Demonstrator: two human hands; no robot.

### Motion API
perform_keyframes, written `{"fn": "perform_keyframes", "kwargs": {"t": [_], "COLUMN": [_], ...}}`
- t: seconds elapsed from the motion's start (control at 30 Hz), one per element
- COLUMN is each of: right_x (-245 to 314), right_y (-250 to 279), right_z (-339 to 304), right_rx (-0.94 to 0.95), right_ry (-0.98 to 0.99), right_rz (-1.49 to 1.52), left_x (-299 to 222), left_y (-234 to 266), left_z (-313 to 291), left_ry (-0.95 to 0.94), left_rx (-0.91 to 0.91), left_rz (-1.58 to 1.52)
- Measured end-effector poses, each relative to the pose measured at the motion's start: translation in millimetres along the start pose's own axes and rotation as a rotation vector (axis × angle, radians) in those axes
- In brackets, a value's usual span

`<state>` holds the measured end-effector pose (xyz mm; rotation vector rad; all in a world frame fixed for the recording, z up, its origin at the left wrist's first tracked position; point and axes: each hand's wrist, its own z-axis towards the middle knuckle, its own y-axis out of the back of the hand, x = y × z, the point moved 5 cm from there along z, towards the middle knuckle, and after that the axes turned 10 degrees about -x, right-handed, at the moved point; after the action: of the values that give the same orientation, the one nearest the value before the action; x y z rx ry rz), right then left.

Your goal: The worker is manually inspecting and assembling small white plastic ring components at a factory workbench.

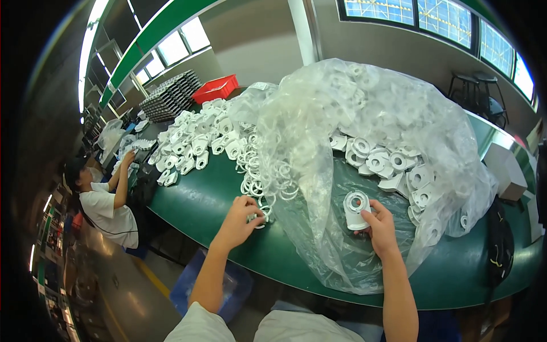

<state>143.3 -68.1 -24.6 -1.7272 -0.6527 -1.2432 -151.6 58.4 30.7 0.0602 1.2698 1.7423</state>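
Right hand (380, 229) grasping a white part (354, 220), right of centre; left hand (236, 222) at the rings (253, 165).

Any print on the bag (302, 165) is too small to read; this clear plastic, heaped with more white parts, fills the upper right of the green table (188, 199), its front edge draped between the hands. Loose parts (194, 139), dark trays (168, 94) and a red bin (216, 88) stand upper left, a co-worker (108, 208) at far left. The part sits at the right fingertips, round opening uppermost, thumb at its right side. The left fingers curl by a ring; whether they grip it, I cannot tell.
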Motion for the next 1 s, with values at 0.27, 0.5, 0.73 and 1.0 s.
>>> {"fn": "perform_keyframes", "kwargs": {"t": [0.27,0.5,0.73,1.0], "right_x": [-1,0,-4,-2], "right_y": [1,2,2,0], "right_z": [3,4,4,5], "right_rx": [0.002,0.029,0.042,0.011], "right_ry": [-0.002,-0.004,-0.019,-0.044], "right_rz": [0.017,0.018,0.048,0.056], "left_x": [20,8,1,-14], "left_y": [-4,-24,4,-12], "left_z": [69,110,141,172], "left_ry": [0.001,-0.166,0.118,0.476], "left_rx": [0.109,0.484,0.713,0.157], "left_rz": [-0.094,0.137,0.327,-0.683]}}
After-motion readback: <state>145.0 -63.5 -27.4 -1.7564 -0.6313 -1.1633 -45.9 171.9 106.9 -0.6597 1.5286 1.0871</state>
